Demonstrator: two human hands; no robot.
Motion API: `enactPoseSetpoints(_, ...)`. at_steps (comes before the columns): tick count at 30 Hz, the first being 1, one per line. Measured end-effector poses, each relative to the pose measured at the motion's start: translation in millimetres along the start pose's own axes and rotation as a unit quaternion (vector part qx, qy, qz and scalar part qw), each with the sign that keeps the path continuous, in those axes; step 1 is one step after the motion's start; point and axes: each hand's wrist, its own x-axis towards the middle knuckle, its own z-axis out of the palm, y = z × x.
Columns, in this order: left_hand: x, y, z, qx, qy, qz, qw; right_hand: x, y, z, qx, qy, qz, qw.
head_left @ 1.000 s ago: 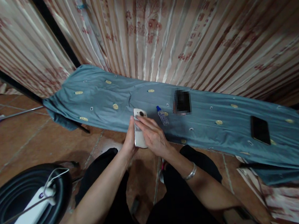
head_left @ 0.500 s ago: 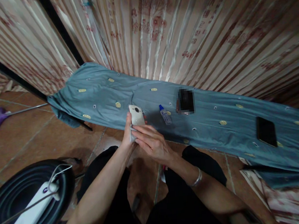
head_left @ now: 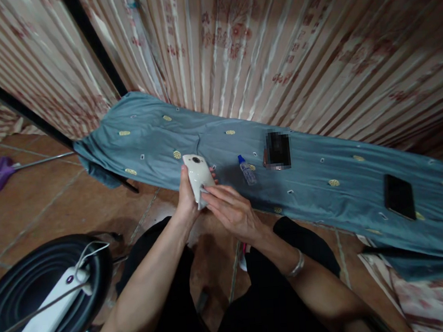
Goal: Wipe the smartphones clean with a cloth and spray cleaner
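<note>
My left hand [head_left: 187, 199] grips a white phone [head_left: 198, 174] from below, its back and round camera lens facing up. The fingers of my right hand [head_left: 231, 211] press against the phone's lower end; a small pale cloth may lie under them, but I cannot tell. Both hands hover over the near edge of a low surface draped in blue-grey cloth [head_left: 326, 197]. A small clear bottle with a blue cap [head_left: 247, 169] lies on the cloth just right of the phone.
A dark blurred object [head_left: 278, 150] and a black phone [head_left: 399, 197] lie on the cloth further right. Striped curtains hang behind. A black round stool [head_left: 6, 291] at the left carries a white power strip [head_left: 51, 312]. A purple broom [head_left: 0, 174] lies on the tiled floor.
The white phone has tilted and turned in my left hand, its top now leaning left. My right fingers slid down from its upper part to its lower end.
</note>
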Motion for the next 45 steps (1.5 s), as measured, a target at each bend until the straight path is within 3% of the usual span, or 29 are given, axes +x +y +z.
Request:
enactPoseSetpoints(8, -1.8, 8.6, 0.7, -0.024, 0.016, 0.009, 1.000, -1.9, 7.8, -0.5, -0.008, 0.004, 0.026, 1.000)
enactPoseSetpoints(17, -4.0, -5.4, -1.9, 0.005, 0.001, -0.044, 0.999, -3.6, 15.7, 8.4, -0.004, -0.034, 0.077, 0.996)
enactPoseSetpoints(23, -10.8, -11.0, 3.9, 0.004, -0.002, -0.032, 0.999, -2.9, 24.6, 9.3, -0.019, -0.057, 0.115, 0.992)
enactPoseSetpoints(28, -14.4, -11.5, 8.7, 0.015, 0.019, -0.028, 0.999, -3.8, 23.1, 9.9, -0.012, -0.068, 0.102, 0.992)
enactPoseSetpoints(38, -15.3, -37.2, 7.9, 0.034, -0.010, -0.018, 0.999, 3.4, 28.5, 7.4, -0.008, -0.030, 0.114, 0.993)
enactPoseSetpoints(45, -20.7, -39.8, 14.4, 0.025, -0.019, -0.018, 0.999, 2.5, 39.3, 6.7, -0.026, -0.036, 0.162, 0.986)
